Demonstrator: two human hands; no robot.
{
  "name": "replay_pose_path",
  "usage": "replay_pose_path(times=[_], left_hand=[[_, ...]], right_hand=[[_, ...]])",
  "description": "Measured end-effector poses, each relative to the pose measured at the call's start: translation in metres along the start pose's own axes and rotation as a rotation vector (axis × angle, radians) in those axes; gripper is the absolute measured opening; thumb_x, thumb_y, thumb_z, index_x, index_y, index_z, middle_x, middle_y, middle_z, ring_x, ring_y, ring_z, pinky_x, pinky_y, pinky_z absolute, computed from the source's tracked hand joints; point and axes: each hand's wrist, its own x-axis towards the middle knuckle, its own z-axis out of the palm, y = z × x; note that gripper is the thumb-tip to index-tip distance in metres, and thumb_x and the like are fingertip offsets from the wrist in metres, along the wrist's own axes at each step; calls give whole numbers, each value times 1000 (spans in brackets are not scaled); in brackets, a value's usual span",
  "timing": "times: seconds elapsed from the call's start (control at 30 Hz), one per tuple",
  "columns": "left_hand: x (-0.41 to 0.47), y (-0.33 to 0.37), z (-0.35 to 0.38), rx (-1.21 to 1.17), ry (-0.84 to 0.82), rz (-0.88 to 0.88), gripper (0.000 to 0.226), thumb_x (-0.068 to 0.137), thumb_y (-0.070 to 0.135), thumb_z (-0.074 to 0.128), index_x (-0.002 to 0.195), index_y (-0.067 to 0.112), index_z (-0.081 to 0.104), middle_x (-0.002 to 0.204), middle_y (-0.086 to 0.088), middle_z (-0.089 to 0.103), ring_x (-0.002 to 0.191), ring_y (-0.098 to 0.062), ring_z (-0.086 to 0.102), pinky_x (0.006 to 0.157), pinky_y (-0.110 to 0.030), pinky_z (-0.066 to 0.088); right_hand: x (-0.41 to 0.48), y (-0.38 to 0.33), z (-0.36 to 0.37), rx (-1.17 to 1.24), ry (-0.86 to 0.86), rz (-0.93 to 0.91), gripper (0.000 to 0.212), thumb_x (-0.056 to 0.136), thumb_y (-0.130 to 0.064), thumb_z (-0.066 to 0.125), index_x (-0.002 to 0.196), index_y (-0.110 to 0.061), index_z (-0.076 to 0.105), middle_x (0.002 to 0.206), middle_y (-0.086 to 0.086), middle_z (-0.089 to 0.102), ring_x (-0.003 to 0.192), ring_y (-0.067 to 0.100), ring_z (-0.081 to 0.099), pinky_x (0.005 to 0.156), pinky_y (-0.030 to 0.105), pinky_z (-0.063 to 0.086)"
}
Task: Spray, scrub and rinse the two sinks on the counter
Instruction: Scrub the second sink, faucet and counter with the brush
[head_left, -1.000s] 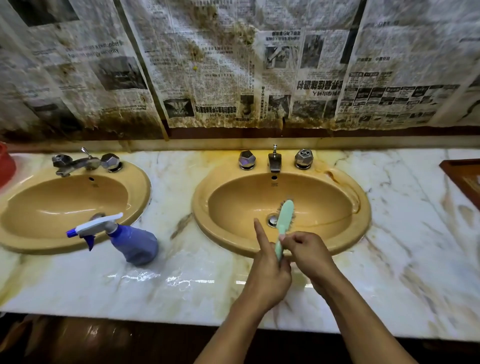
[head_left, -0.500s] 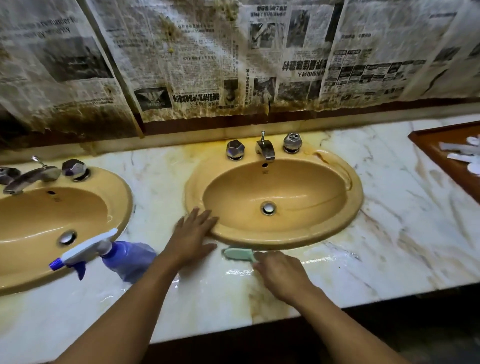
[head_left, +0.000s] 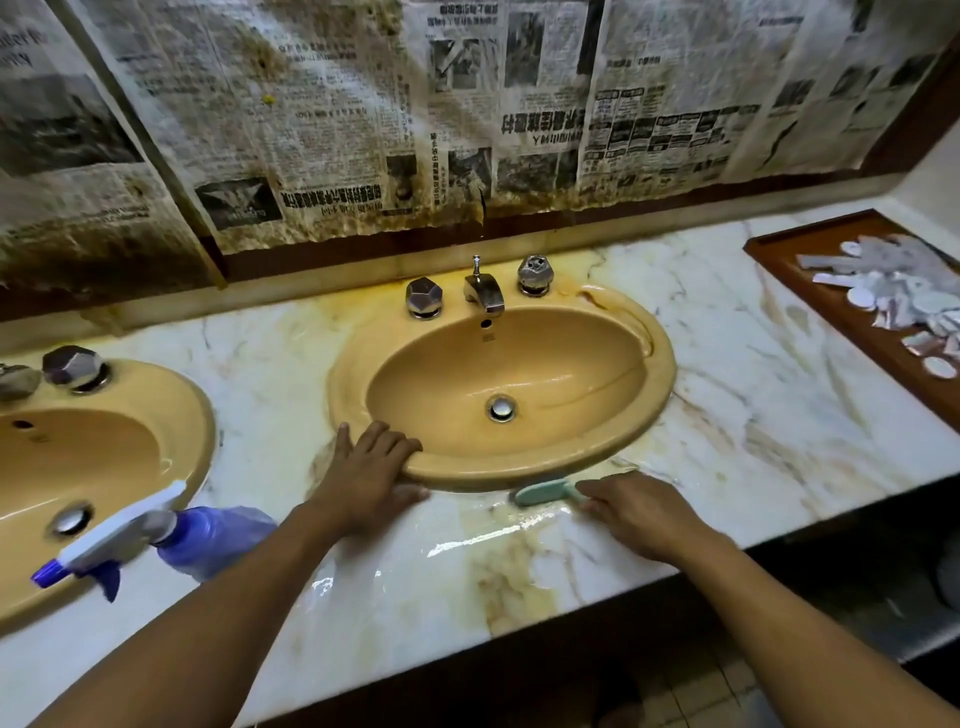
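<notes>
Two yellow oval sinks are set in a marble counter (head_left: 769, 415). The right sink (head_left: 644, 415) is in the middle of the view, the left sink (head_left: 171, 415) is cut off at the left edge. My left hand (head_left: 371, 467) rests flat on the right sink's front left rim, fingers straight. My right hand (head_left: 636, 512) grips the handle of a pale green scrub brush (head_left: 545, 491), which lies on the wet counter just in front of the right sink. A blue spray bottle (head_left: 202, 538) with a white trigger head lies between the two sinks.
A faucet (head_left: 484, 291) with two faceted knobs stands behind the right sink. A brown wooden tray (head_left: 810, 291) with several small white packets sits at the far right. Stained newspaper (head_left: 363, 114) covers the wall behind. The counter's front edge runs below my forearms.
The brush came out of the right basin down onto the counter in front of it, and has slid right with my right hand. My left hand left the brush and settled on the rim.
</notes>
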Motion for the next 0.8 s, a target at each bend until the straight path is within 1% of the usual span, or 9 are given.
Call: replay_pose_path(times=[0.07, 0.13, 0.27, 0.33, 0.43, 0.5, 0.63, 0.7, 0.8], left_hand=[[-3, 5, 8, 2, 40, 0, 94, 81, 90, 22, 149, 28, 44, 150, 4, 45, 153, -26, 20, 120, -65, -1], [-4, 17, 15, 3, 93, 3, 87, 86, 89, 23, 143, 28, 48, 143, 3, 51, 147, -25, 29, 120, -67, 0], [5, 53, 18, 6, 170, -39, 75, 88, 87, 32, 132, 33, 57, 125, 9, 60, 128, -22, 50, 120, -63, 6], [9, 64, 21, 19, 203, -57, 75, 86, 89, 32, 127, 33, 61, 118, 9, 64, 119, -23, 57, 119, -61, 16], [10, 68, 25, 29, 226, -71, 75, 86, 89, 32, 125, 33, 62, 114, 10, 64, 115, -24, 59, 118, -60, 19], [12, 73, 23, 40, 205, -87, 76, 85, 89, 30, 126, 33, 61, 113, 10, 64, 116, -24, 59, 118, -60, 17], [20, 90, 14, 82, 91, -142, 86, 78, 96, 21, 127, 35, 58, 116, 11, 64, 119, -22, 57, 116, -62, 16], [27, 101, 9, 91, 32, -147, 89, 76, 98, 20, 129, 36, 56, 120, 11, 63, 120, -21, 56, 114, -59, 19], [36, 113, 4, 111, -29, -145, 90, 74, 100, 21, 135, 40, 51, 126, 13, 61, 122, -18, 55, 106, -50, 27]], right_hand=[[-18, 38, -8, 3, 42, 146, 27, 104, -47, 44, 117, -35, 65, 115, -5, 71, 110, 23, 64, 83, 39, 53], [-37, 69, -14, 20, 146, 278, 31, 103, -49, 45, 119, -35, 68, 109, -4, 73, 105, 25, 66, 78, 39, 54], [-39, 61, -23, 277, 416, 367, 39, 104, -36, 53, 140, -25, 61, 107, 12, 76, 102, 40, 67, 77, 45, 55], [-26, 30, -22, 349, 377, 292, 36, 105, -33, 52, 139, -27, 62, 111, 13, 75, 105, 40, 67, 81, 45, 55], [-10, -23, -11, 275, 182, 105, 27, 106, -33, 44, 124, -32, 64, 103, 8, 72, 100, 35, 65, 70, 39, 47], [-3, -11, -20, 213, 199, 168, 24, 103, -29, 44, 117, -31, 64, 102, 11, 70, 98, 38, 65, 67, 36, 41], [0, 63, -44, 354, 316, 437, 26, 101, -24, 48, 103, -18, 73, 101, 16, 74, 98, 41, 65, 73, 41, 51], [0, 50, -43, 396, 280, 302, 29, 99, -32, 47, 97, -19, 73, 99, 14, 74, 96, 39, 66, 74, 41, 51], [-8, 6, -20, 296, 143, 52, 28, 104, -32, 43, 118, -28, 67, 104, 10, 73, 97, 36, 65, 70, 39, 46]])
